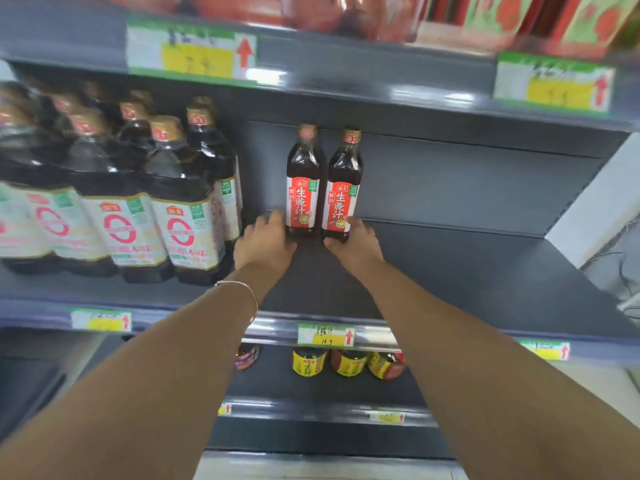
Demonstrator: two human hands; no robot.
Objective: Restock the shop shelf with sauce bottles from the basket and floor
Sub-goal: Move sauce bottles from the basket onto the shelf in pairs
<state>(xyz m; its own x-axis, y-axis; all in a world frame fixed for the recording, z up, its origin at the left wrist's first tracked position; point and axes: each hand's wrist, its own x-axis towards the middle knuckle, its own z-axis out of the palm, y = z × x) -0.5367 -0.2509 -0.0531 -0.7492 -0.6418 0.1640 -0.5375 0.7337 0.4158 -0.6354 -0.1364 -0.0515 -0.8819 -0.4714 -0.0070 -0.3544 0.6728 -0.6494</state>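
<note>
Two slim sauce bottles with red labels and gold caps stand upright side by side at the back of the dark middle shelf (450, 271). My left hand (265, 242) lies at the lower left side of the left bottle (302, 181), with its fingers stretched out and blurred beside the base. My right hand (353, 244) curls its thumb and fingers round the base of the right bottle (343, 188). No basket or floor is in view.
Several large dark sauce bottles with white labels (180, 202) crowd the left of the same shelf. Bare shelf extends right of the two bottles. Small jars (308, 362) sit on the shelf below, and red packets (346, 12) on the shelf above.
</note>
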